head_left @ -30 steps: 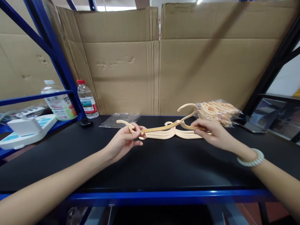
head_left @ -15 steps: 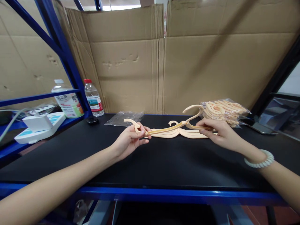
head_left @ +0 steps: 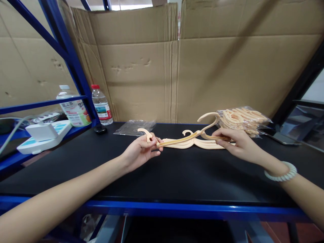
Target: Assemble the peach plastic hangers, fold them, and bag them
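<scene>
A peach-coloured clothes hanger point(head_left: 177, 140) is held above the black table between my two hands. My left hand point(head_left: 139, 152) pinches its left end, where a short curved piece point(head_left: 145, 133) sticks up from the fingers. Gripped by its other arm, the hanger passes into my right hand point(head_left: 239, 144), whose fingers hide that end. The hanger's large hook rises between the hands, closer to the right one. Just behind it, more hangers point(head_left: 206, 144) of the same colour lie on the table, with a hook point(head_left: 187, 132) showing.
Bagged hangers point(head_left: 241, 118) are piled at the back right beside a flat dark device point(head_left: 285, 139). A clear plastic bag point(head_left: 134, 127) lies at the back. Bottles point(head_left: 102, 108), a black mouse-like object point(head_left: 100, 129) and a white power strip point(head_left: 45, 138) are on the left. Cardboard point(head_left: 139, 74) walls the back.
The short curved piece at my left hand has tipped up and shifted slightly right. My right hand and the hanger's hook have stayed almost still.
</scene>
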### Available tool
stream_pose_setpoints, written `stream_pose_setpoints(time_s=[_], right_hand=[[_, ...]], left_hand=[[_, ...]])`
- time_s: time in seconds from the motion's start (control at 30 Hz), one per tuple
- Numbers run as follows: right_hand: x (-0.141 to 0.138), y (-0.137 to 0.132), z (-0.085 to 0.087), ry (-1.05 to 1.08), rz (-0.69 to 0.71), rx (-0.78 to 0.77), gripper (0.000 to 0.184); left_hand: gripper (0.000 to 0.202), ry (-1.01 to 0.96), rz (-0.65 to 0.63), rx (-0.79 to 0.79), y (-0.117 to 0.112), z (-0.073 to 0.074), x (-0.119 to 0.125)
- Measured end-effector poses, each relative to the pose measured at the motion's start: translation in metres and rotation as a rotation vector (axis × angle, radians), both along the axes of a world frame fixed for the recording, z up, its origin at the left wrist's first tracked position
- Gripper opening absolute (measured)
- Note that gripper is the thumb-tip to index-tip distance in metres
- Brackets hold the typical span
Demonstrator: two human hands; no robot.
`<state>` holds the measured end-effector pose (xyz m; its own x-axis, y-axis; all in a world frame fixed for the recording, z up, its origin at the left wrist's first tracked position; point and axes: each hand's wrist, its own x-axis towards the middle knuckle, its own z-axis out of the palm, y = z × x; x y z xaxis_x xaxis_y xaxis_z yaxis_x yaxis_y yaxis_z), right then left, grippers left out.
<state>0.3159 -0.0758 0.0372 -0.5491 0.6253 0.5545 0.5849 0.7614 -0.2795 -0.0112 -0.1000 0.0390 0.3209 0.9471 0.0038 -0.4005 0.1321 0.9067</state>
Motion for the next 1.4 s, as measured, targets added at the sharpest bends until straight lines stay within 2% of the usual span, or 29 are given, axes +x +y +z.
stream_pose_setpoints(time_s=[0.37, 0.53, 0.93, 1.17, 1.4], right_hand=[[-0.005, -0.004, -0.001, -0.015, -0.025, 0.050, 0.013], [-0.006, -0.004, -0.002, 0.002, -0.039, 0.096, 0.013], [-0.002, -0.001, -0.003, 0.012, -0.046, 0.097, 0.013], [-0.005, -0.004, -0.002, 0.016, -0.046, 0.118, 0.013], [-0.009, -0.007, -0.004, 0.034, -0.042, 0.201, 0.012]], left_hand=[[0.019, 0.048, 0.051, 0.095, 0.003, -0.007, 0.001], [0.018, 0.038, 0.041, 0.046, 0.002, -0.005, 0.000], [0.018, 0.017, 0.058, 0.025, 0.000, -0.002, 0.001], [0.019, 0.067, 0.054, 0.104, 0.003, -0.008, 0.000], [0.020, 0.089, 0.080, 0.156, 0.003, -0.011, 0.000]])
